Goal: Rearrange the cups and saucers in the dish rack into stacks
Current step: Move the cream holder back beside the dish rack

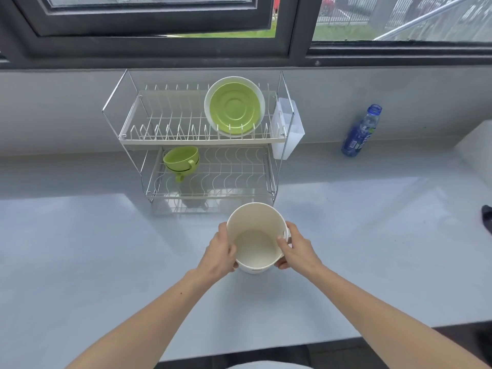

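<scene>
A white cup (pixel 255 235) hangs above the counter in front of the dish rack (pixel 202 141), its opening tilted toward me. My left hand (pixel 219 253) grips its left wall and my right hand (pixel 294 247) grips its right wall near the handle. On the rack's upper tier a green saucer (pixel 234 109) leans upright against a white saucer (pixel 255 89) behind it. On the lower tier at the left, two green cups (pixel 181 159) sit nested, handles facing front.
A clear plastic cutlery holder (pixel 288 129) hangs on the rack's right side. A blue bottle (pixel 362 131) stands on the counter at the right by the wall. A dark object (pixel 487 217) shows at the right edge. The grey counter's front edge (pixel 346 334) runs below my arms.
</scene>
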